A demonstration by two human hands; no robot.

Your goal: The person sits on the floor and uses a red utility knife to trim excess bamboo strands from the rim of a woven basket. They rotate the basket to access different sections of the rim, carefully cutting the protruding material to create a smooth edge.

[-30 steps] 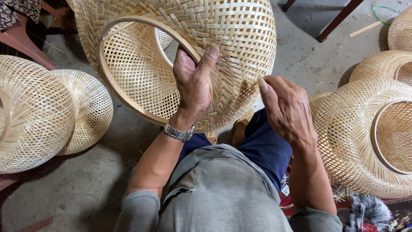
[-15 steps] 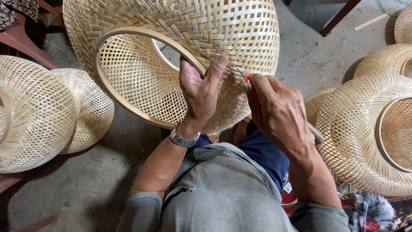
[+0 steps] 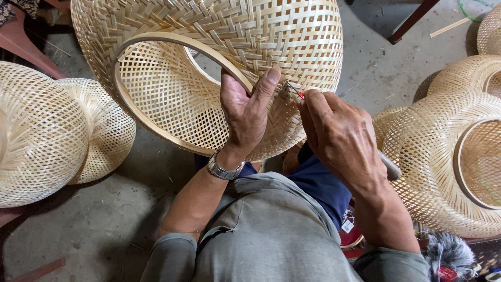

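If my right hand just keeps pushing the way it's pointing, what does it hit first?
The right hand points up-left; its small red-tipped tool would meet the woven bamboo basket wall first, beside the left hand thumb. It looks almost touching already.

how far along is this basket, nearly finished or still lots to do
Done: the big woven basket looks fully woven, with a smooth hoop rim fitted in its opening. In hand: the left hand steadies the basket at the rim while the right hand pokes a thin red-tipped tool into the weave, likely trimming or tucking a strip end. Left: probably only small finishing; how much cannot be told. Similar baskets lie around.
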